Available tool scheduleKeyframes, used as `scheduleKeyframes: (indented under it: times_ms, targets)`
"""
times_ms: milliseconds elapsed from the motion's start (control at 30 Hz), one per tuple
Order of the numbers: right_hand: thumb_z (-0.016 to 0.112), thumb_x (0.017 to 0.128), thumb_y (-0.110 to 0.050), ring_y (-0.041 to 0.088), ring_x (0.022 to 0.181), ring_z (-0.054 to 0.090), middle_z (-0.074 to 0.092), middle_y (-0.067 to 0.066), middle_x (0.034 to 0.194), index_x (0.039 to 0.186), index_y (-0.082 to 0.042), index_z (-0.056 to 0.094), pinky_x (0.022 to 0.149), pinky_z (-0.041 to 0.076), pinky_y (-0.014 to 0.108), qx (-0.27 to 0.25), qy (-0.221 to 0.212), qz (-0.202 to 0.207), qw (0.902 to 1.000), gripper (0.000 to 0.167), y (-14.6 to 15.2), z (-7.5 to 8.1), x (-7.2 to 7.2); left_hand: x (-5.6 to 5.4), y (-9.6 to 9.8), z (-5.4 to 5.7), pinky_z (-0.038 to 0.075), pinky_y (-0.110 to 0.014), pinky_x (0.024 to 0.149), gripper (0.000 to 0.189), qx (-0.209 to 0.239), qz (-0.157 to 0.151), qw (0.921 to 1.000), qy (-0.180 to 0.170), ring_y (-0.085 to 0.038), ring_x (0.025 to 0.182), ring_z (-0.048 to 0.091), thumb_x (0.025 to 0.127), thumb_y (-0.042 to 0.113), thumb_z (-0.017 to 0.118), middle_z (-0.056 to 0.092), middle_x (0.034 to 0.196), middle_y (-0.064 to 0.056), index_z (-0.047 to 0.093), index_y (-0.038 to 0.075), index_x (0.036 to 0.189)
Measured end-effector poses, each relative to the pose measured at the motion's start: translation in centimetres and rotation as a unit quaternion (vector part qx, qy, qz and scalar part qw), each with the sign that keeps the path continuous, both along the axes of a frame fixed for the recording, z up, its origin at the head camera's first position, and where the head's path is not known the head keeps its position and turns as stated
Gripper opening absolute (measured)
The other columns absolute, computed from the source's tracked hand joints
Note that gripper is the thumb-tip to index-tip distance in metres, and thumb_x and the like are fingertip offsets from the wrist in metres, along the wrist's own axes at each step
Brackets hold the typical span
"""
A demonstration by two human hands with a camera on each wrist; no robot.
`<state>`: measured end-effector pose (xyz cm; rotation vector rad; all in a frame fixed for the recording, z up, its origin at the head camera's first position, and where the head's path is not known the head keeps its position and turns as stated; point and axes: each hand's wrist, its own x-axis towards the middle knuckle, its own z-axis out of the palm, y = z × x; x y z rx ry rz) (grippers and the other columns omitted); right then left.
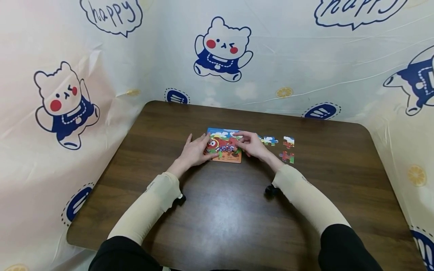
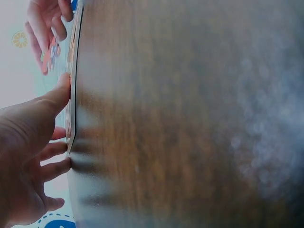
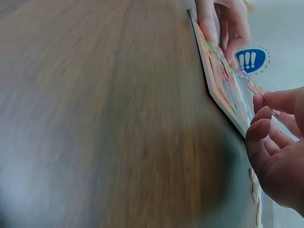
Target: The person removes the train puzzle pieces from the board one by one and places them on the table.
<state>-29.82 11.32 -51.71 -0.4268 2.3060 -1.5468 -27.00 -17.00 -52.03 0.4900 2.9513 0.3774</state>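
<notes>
A jigsaw puzzle board (image 1: 230, 159) with a colourful picture of a red figure lies on the table. My left hand (image 1: 194, 152) rests at its left side, fingers spread, the thumb on the lower part. Over the board's right part, my right hand (image 1: 253, 145) pinches a red puzzle piece (image 2: 49, 58) between thumb and fingers. In the left wrist view that piece is tilted above the board. The right wrist view shows the right hand (image 3: 280, 147) at the board's near edge, its fingers partly hiding the piece.
Right of the board lie loose puzzle pieces: a blue and white one (image 1: 270, 140), a white and red one (image 1: 289, 142) and a red and green one (image 1: 287, 157). The brown wooden table (image 1: 217, 210) is backed by a printed cloth (image 1: 271, 49).
</notes>
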Motion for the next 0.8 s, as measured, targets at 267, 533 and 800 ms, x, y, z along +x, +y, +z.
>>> scheduleKeyframes:
  times_ms: [267, 533, 800]
  targets:
    - [0.065, 0.112, -0.012, 0.010, 0.049, 0.048, 0.073, 0.026, 0.095, 0.149, -0.004, 0.066, 0.048, 0.045, 0.027, -0.004, -0.008, 0.004, 1.0000, 0.039, 3.1, 0.3, 0.8, 0.1, 0.0, 0.1, 0.013, -0.070, 0.138, 0.105, -0.003, 0.000, 1.0000, 0.004, -0.033, 0.164, 0.042, 0.100, 0.067, 0.072, 0.043, 0.174, -0.021, 0.031, 0.004, 0.173]
    - [0.067, 0.110, -0.013, 0.010, 0.049, 0.047, 0.075, 0.029, 0.097, 0.148, -0.001, 0.067, 0.047, 0.045, 0.030, 0.019, 0.001, 0.017, 0.9997, 0.040, 6.8, 0.9, 1.3, 0.2, 0.2, -0.1, 0.013, -0.070, 0.138, 0.104, 0.000, -0.002, 1.0000, 0.002, -0.033, 0.164, 0.042, 0.100, 0.067, 0.072, 0.044, 0.173, -0.021, 0.031, 0.004, 0.173]
    - [0.071, 0.108, -0.015, 0.010, 0.052, 0.050, 0.078, 0.029, 0.104, 0.148, -0.001, 0.066, 0.048, 0.045, 0.028, 0.054, -0.010, 0.003, 0.9985, 0.043, 9.6, 1.2, 1.8, 0.0, -0.1, 0.1, 0.010, -0.071, 0.138, 0.103, -0.013, -0.008, 0.9999, 0.007, -0.032, 0.164, 0.044, 0.099, 0.068, 0.072, 0.044, 0.174, -0.019, 0.035, 0.006, 0.172]
